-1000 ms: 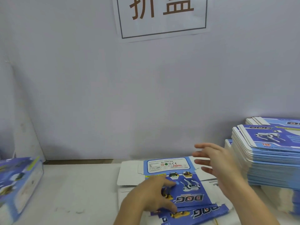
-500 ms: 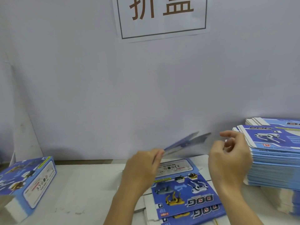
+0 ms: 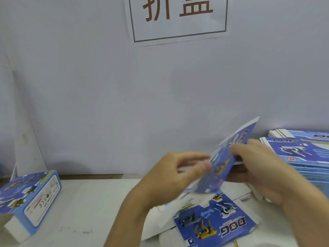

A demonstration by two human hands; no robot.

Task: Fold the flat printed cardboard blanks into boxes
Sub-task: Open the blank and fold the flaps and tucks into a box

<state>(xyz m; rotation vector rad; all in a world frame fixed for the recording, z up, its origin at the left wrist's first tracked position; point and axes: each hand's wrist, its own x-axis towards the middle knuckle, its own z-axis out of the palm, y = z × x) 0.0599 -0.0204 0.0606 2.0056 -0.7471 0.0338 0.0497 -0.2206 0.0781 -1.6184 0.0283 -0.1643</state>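
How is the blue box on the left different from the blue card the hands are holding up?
The folded box is already a closed box shape, while the held blank looks mostly flat. The folded box rests on the table with no hand on it; the held blank is lifted and tilted between the left hand and right hand. Both are blue with printed toy pictures.

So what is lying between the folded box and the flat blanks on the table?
Head view: only bare table between the box and the blanks.
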